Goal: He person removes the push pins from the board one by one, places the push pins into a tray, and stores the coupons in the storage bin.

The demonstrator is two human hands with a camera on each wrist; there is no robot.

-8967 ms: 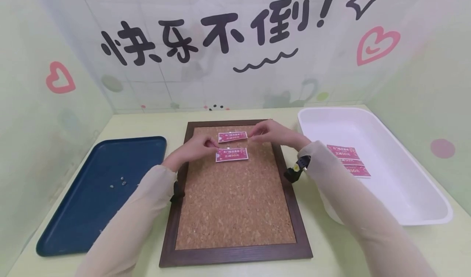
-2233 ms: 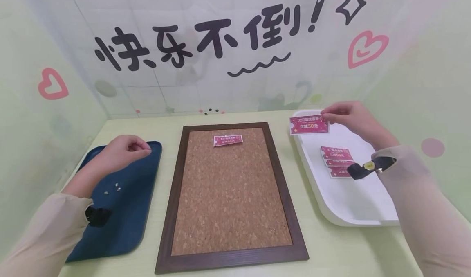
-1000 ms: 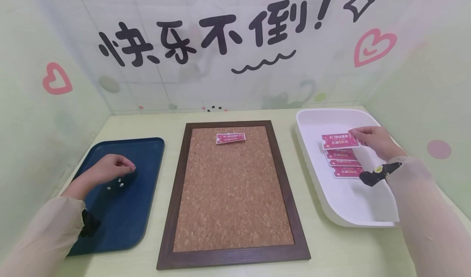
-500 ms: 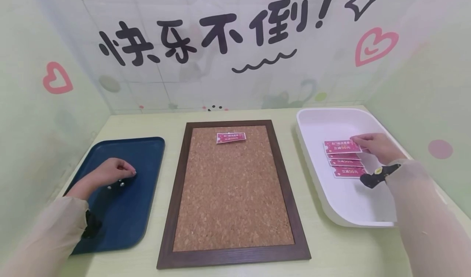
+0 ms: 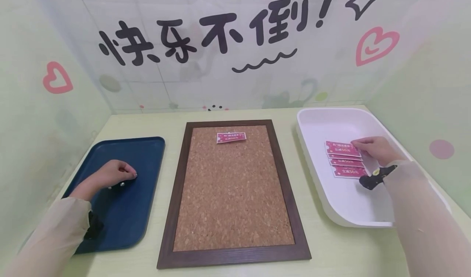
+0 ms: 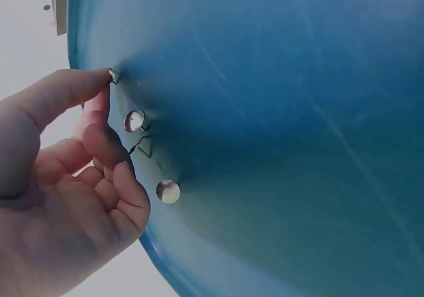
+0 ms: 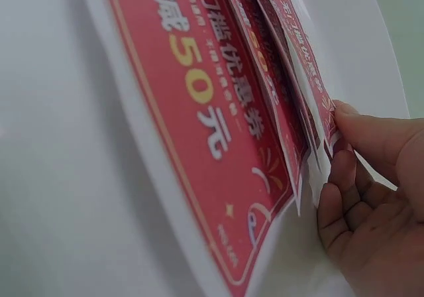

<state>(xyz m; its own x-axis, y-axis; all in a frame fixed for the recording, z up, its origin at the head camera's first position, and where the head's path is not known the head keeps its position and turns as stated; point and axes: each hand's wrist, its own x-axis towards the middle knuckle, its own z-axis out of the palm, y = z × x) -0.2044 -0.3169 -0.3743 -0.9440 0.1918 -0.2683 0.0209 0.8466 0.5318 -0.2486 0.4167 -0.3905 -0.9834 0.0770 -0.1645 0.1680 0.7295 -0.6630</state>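
Over the dark blue tray [image 5: 147, 199], my left hand [image 5: 112, 174] pinches a small metal thumbtack [image 6: 113, 76] between thumb and forefinger. Other thumbtacks lie just below the fingers, one with its round silver head [image 6: 168, 191] showing; a thin bent wire [image 6: 144, 148] pokes out beside the curled fingers. In the white tub, my right hand [image 5: 376, 149] pinches the right end of a pink coupon [image 5: 340, 148]. That coupon lies over several overlapping coupons [image 7: 199, 111]. Another coupon [image 5: 231, 138] hangs near the top of the cork board [image 5: 235, 195], a tack at its upper edge.
The cork board's dark wooden frame [image 5: 235, 258] lies mid-table, between the tray and the white tub [image 5: 371, 207]. Behind stands a white printed backdrop [image 5: 206, 84]; pale side panels close in the left and right.
Nine seconds ago both hands were at the board with two coupons; the lower one left it with my right hand and came down onto the tub's pile. My left hand moved to the tray.
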